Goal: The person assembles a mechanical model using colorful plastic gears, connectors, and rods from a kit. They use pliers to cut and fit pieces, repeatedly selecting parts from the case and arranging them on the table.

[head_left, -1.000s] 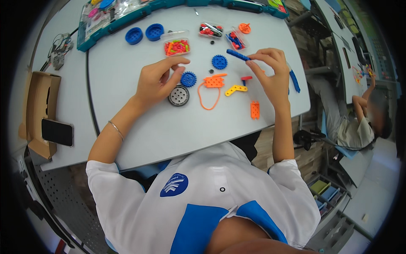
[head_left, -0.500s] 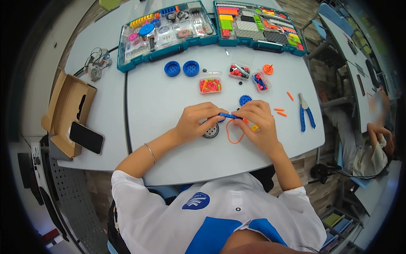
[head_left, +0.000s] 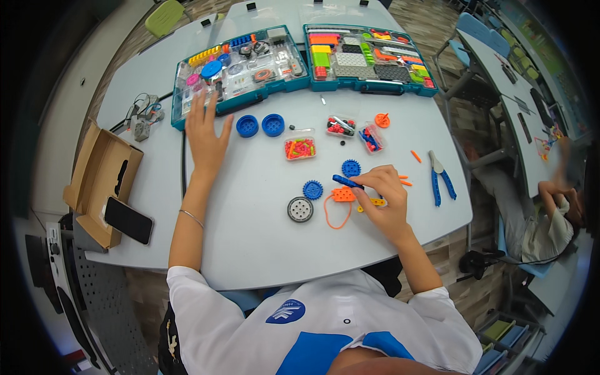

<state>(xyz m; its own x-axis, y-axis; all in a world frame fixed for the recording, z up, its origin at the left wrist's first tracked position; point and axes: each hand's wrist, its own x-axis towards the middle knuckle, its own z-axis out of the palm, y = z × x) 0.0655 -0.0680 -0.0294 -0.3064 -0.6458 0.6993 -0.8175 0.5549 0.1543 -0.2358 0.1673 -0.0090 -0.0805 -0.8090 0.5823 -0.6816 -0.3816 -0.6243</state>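
Observation:
My right hand (head_left: 386,199) pinches a short blue building beam (head_left: 345,181) between thumb and fingers, above the table. Just under it lies an orange block (head_left: 342,195) with an orange cord (head_left: 327,219) looped in front, and a yellow piece (head_left: 377,202) shows partly beside the thumb. A blue gear (head_left: 312,189) and a grey wheel (head_left: 300,210) sit left of the block; another blue gear (head_left: 351,167) lies behind it. Reaching far left, my left hand (head_left: 208,134) is open, fingers spread at the front of the left parts case (head_left: 262,94), holding nothing.
Right of the left case stands a second parts case (head_left: 375,84). Two blue wheel rims (head_left: 273,124), a box of small connectors (head_left: 300,148) and blue-handled pliers (head_left: 442,178) are on the table. A phone (head_left: 129,219) leans on a cardboard box (head_left: 103,175). A person sits at the right.
My left hand has let go of the blue beam and moved up and left to the left case. The beam stays in my right hand, and the gear and wheel below are uncovered.

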